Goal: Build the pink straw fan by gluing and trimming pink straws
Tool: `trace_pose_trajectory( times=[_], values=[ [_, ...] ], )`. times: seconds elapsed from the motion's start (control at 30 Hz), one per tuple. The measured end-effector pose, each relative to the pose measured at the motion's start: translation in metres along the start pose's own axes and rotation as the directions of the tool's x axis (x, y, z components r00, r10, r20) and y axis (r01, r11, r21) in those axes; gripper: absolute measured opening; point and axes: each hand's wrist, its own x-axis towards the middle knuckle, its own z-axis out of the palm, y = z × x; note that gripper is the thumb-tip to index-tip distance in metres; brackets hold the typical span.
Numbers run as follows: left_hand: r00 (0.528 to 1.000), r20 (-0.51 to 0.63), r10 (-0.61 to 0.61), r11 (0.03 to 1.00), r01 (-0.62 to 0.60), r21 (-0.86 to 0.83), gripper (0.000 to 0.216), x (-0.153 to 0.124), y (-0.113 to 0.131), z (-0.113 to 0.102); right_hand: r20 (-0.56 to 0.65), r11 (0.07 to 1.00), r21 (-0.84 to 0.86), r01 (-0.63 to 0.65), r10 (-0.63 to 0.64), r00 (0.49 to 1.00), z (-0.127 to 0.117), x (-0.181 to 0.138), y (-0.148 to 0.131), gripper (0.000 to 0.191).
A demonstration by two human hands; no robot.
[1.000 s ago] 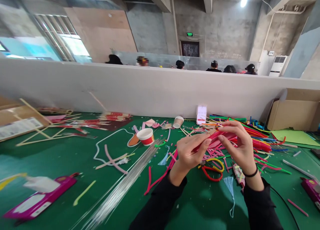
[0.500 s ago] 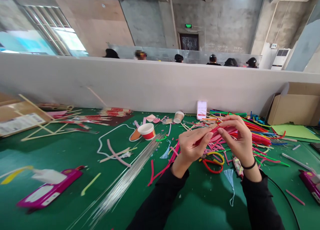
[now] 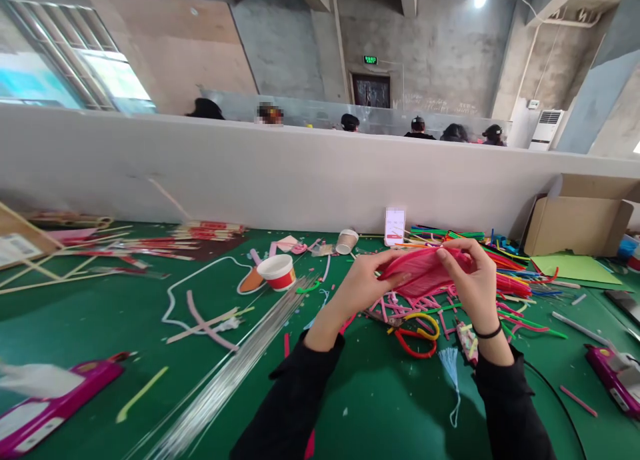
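Pink sheet [image 3: 425, 273] up, beyond the scissors [image 3: 433, 322]! | Left hand [image 3: 369, 278] part-curled, gripping one end | Right hand [image 3: 474, 281] nearly closed, thumb and fingers pinching the other | Blue tassel [image 3: 449, 363] right of scissors

The left arm [image 3: 287, 400] slanted forward to the right, while the right arm [image 3: 513, 407] stood more steeply. The left grip [image 3: 367, 277] was closed, its fingers directed inward; the right grip [image 3: 475, 280] leaned toward it, thumb and fingertips pinching.
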Motion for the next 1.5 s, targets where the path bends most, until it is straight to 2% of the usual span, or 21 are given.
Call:
trace_pose_trajectory(
  times=[0.1,0.17,0.27,0.43,0.67,0.77,1.0,1.1,1.2,1.3,1.5],
  values=[
    [0.990,-0.142,0.004,0.997,0.008,0.079,0.029,-0.001,-0.002,-0.005,0.041,0.995,0.074,-0.073,0.070,0.997,-0.001,0.001,0.002,0.019],
    [0.978,-0.192,0.081,0.982,-0.045,0.184,0.030,-0.002,0.003,-0.008,0.066,0.998,0.046,-0.052,0.049,0.997,-0.003,0.002,0.001,0.016],
    [0.971,-0.141,0.195,0.933,-0.139,0.333,0.033,-0.005,0.015,-0.013,0.063,0.991,-0.104,0.082,-0.076,0.995,-0.006,0.002,-0.006,0.009],
    [0.972,-0.058,0.227,0.882,-0.180,0.435,0.038,-0.009,0.025,-0.014,0.134,0.953,-0.187,0.240,-0.218,0.967,-0.012,0.001,-0.016,0.008],
    [0.952,-0.050,0.302,0.812,-0.229,0.537,0.044,-0.012,0.024,-0.010,0.178,0.943,-0.215,0.254,-0.218,0.959,-0.009,0.001,-0.009,0.011],
    [0.955,-0.036,0.294,0.787,-0.220,0.577,0.044,-0.012,0.026,-0.010,0.177,0.937,-0.219,0.271,-0.235,0.956,-0.008,0.001,-0.005,0.012],
    [0.963,-0.019,0.270,0.751,-0.198,0.630,0.045,-0.012,0.026,-0.010,0.272,0.945,-0.183,0.271,-0.216,0.938,-0.015,0.003,-0.010,0.015],
    [0.956,-0.010,0.292,0.754,-0.223,0.618,0.047,-0.013,0.029,-0.009,0.329,0.920,-0.165,0.356,-0.289,0.899,-0.016,0.003,-0.015,0.025],
    [0.941,0.009,0.337,0.781,-0.285,0.556,0.048,-0.014,0.030,-0.006,0.343,0.893,-0.135,0.429,-0.364,0.866,-0.012,0.002,-0.018,0.015],
    [0.921,0.008,0.390,0.795,-0.341,0.501,0.045,-0.014,0.027,-0.003,0.337,0.903,-0.114,0.413,-0.356,0.871,-0.008,0.001,-0.019,0.009],
    [0.919,0.003,0.394,0.794,-0.342,0.502,0.037,-0.013,0.024,0.000,0.330,0.928,-0.130,0.349,-0.291,0.898,-0.003,-0.003,-0.019,0.008]
  ],
)
